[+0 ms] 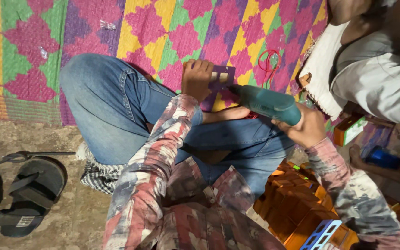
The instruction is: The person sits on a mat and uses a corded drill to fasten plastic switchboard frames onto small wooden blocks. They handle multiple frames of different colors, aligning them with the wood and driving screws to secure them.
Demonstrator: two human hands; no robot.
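Observation:
I sit cross-legged in blue jeans on a patterned mat. My left hand (196, 78) grips a flat purple plastic plate (222, 78) with rectangular cut-outs, holding it down near my foot. My right hand (305, 128) is closed around the body of a teal power drill (267, 103), whose front end points at the purple plate and seems to touch it. A red wire (269, 64) lies on the mat just beyond the drill.
A stack of orange boxes (297, 203) and a blue perforated plate (321, 235) lie by my right knee. Another person in a grey shirt (380, 78) sits at the upper right. Black sandals (28, 194) rest on the bare floor at left. The colourful mat (153, 32) spreads ahead.

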